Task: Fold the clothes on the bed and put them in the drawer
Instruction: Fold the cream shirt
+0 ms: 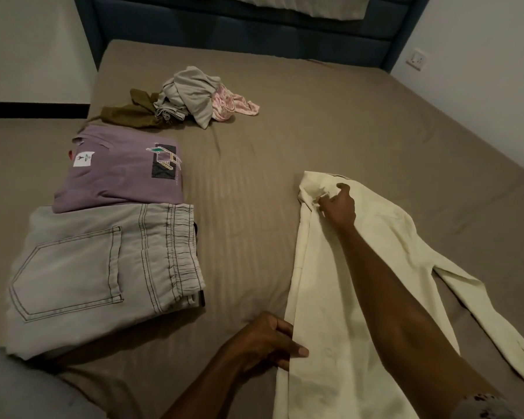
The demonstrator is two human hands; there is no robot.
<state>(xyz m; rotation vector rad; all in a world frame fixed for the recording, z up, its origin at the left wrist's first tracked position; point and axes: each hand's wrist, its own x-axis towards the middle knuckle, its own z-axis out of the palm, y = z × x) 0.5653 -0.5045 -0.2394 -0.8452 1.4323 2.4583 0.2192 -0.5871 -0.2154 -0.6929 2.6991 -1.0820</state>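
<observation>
A cream long-sleeved shirt (321, 291) lies on the right half of the bed (254, 152), one sleeve trailing to the right. My right hand (339, 204) pinches the shirt near its collar at the far end. My left hand (266, 343) grips the shirt's left edge close to me, thumb on top of the cloth. On the left lie folded grey jeans (103, 273) and, just beyond them, a folded purple T-shirt (121, 173).
A loose heap of unfolded clothes, olive, grey (188, 95) and pink, sits at the far middle of the bed. A dark blue padded headboard (239, 28) stands behind. A wall socket (417, 59) is at the upper right. No drawer is in view.
</observation>
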